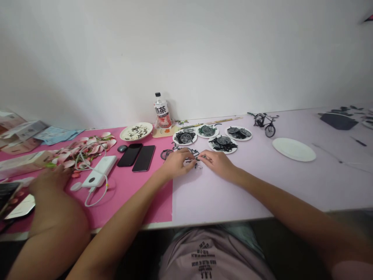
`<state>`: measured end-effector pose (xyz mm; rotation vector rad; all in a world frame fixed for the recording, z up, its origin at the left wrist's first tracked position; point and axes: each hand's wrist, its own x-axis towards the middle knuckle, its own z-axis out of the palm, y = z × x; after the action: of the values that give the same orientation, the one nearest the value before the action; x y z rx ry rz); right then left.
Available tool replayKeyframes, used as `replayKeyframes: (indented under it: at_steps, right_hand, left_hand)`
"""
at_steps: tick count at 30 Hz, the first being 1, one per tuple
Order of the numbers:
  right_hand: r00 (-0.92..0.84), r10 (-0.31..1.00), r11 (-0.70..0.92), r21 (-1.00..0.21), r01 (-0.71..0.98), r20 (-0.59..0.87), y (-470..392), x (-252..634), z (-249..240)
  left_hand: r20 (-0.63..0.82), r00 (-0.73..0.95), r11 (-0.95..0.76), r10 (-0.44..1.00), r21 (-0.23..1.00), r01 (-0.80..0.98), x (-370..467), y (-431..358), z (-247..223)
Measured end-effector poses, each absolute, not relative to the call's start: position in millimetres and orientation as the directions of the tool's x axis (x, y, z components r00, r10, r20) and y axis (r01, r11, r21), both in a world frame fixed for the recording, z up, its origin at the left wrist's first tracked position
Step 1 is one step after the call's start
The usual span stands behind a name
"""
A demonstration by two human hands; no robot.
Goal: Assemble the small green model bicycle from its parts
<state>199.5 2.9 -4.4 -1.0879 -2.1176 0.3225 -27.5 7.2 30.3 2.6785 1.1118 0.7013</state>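
Observation:
My left hand [180,163] and my right hand [217,163] meet over the table, fingers bent and fingertips close together. Between them are small dark parts, too small to make out fully. Just behind my left hand lie black bicycle pieces with a wheel [166,154]. Each hand pinches at these small parts. Beyond the hands stand white plates of black wheels and parts, the nearest plate [223,144] just behind my right hand. A small black model bicycle [264,121] stands upright farther right.
Two black phones [143,158], a white power bank [99,171] with a cable, a bowl [136,132] and a bottle [162,112] are on the left. An empty white plate [294,149] lies right. Another person's arm [55,210] rests at the far left.

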Motion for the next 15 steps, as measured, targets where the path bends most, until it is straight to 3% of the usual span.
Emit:
replayKeyframes:
  at_steps: [5, 11, 15]
  right_hand:
    - [-0.358, 0.791, 0.605, -0.55, 0.576, 0.496, 0.0, 199.4, 1.1]
    - [-0.264, 0.821, 0.569, -0.697, 0.436, 0.506, -7.3, 201.0, 3.4]
    - [-0.221, 0.841, 0.535, -0.696, 0.479, 0.494, -2.2, 204.7, 2.0]
  left_hand:
    - [0.39, 0.64, -0.75, 0.662, 0.353, 0.56, -26.0, 11.1, 21.3]
    - [0.363, 0.534, -0.639, 0.763, 0.547, 0.541, -22.7, 15.5, 16.1]
    - [0.393, 0.451, -0.59, 0.802, 0.64, 0.492, -20.4, 15.3, 13.1]
